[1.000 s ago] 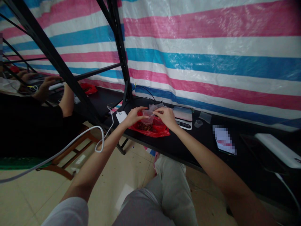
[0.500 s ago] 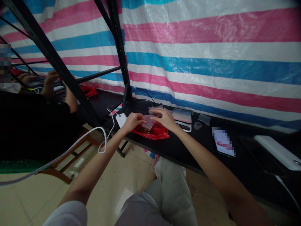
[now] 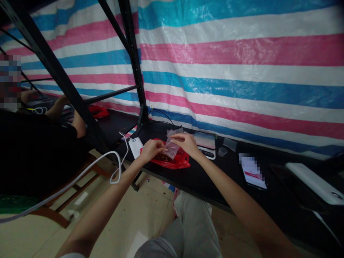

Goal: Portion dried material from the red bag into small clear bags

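A small clear plastic bag (image 3: 171, 148) hangs between both of my hands, tilted, above a red plastic bag (image 3: 176, 163) that lies open on the black table (image 3: 220, 172). Small dark brown pieces (image 3: 162, 157) lie in the red bag. My left hand (image 3: 151, 149) pinches the clear bag's lower left side. My right hand (image 3: 185, 142) grips its upper right edge. More clear bags (image 3: 174, 131) lie just behind my hands.
A small scale (image 3: 205, 142) and a tiny clear cup (image 3: 222, 152) stand right of my hands. A white power bank (image 3: 135, 147) with a white cable (image 3: 80, 175) lies left. A phone (image 3: 252, 171), dark tablet (image 3: 292, 179) and white device (image 3: 315, 182) sit further right. Another person (image 3: 34, 143) sits at left.
My hands and the clear bag have dropped slightly toward the red bag, with the clear bag now more tilted. The view has shifted upward. The person at left lowered an arm.
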A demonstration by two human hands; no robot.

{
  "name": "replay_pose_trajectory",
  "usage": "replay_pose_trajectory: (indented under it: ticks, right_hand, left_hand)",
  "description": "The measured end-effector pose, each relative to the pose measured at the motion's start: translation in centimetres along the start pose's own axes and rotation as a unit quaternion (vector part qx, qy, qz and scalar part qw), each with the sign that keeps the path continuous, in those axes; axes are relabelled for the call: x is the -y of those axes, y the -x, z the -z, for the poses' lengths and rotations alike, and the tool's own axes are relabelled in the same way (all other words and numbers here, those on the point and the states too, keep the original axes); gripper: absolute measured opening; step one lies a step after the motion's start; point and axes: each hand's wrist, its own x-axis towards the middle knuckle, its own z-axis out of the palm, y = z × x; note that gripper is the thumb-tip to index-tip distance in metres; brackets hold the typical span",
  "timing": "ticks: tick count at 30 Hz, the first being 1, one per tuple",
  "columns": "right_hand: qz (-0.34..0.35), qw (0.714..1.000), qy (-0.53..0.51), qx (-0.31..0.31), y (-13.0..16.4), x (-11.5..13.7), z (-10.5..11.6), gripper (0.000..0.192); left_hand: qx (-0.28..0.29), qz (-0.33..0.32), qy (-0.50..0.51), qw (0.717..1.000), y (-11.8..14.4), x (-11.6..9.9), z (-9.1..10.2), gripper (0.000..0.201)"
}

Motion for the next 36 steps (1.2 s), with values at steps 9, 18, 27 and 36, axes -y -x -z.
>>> replay_pose_trajectory:
  ticks: [9, 18, 27, 36]
  right_hand:
    - [-0.025, 0.999, 0.016, -0.028, -0.7, -0.4, -1.5, 0.012]
    - [-0.05, 0.994, -0.041, -0.088, -1.2, -1.6, -0.7, 0.021]
    - [-0.044, 0.995, -0.056, -0.073, -1.1, -0.3, -0.5, 0.023]
    - [-0.088, 0.967, -0.215, -0.101, -1.0, -1.5, -1.5, 0.026]
  left_hand:
    - [-0.024, -0.012, 0.041, 0.999, -0.2, -0.2, -0.3, 0.027]
    - [-0.093, 0.004, 0.103, 0.99, 0.0, 0.3, -1.2, 0.027]
    - [-0.08, 0.02, 0.128, 0.988, 0.2, -0.2, -1.6, 0.029]
    - [-0.066, 0.006, 0.095, 0.993, 0.6, -0.8, -1.1, 0.026]
